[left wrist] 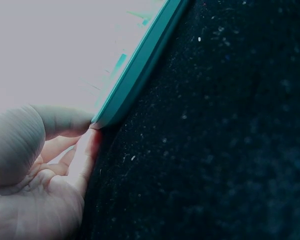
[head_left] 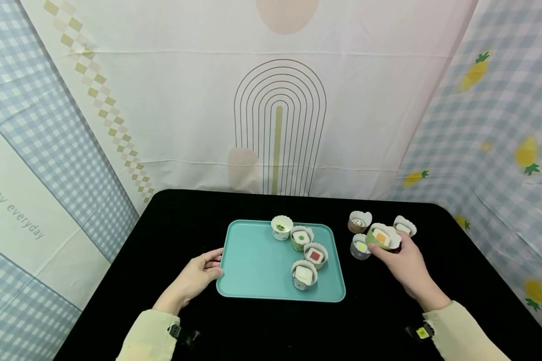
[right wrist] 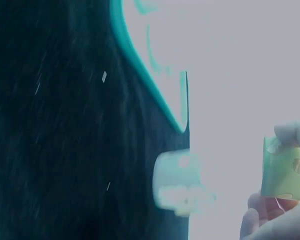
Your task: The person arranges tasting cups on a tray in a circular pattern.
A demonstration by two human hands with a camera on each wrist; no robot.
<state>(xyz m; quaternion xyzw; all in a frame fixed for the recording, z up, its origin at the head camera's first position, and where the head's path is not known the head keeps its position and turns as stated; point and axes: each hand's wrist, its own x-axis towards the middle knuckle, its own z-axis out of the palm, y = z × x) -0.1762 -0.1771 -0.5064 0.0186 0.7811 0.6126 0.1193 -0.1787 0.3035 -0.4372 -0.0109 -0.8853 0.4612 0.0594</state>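
Note:
My left hand (head_left: 197, 277) pinches the left rim of a turquoise tray (head_left: 257, 271) between thumb and fingers; the left wrist view shows the fingertips on the tray's edge (left wrist: 135, 67). At the right, my right hand (head_left: 406, 265) holds a green paper cake cup (head_left: 383, 237) with a white filling and an orange square on top. In the right wrist view the green cup (right wrist: 285, 172) sits between thumb and fingers. Under and beside it stand a grey cup with a yellow spot (head_left: 360, 247), a brown cup (head_left: 359, 221) and a white-filled cup (head_left: 405, 225), partly hidden.
Several cups stand on the tray's right half: a white cup (head_left: 281, 228), a green-spotted cup (head_left: 301, 237), a red-topped cup (head_left: 315, 255) and a plain white-topped cup (head_left: 304, 276). The black tabletop (head_left: 280, 331) ends at a patterned cloth (head_left: 185, 115) behind.

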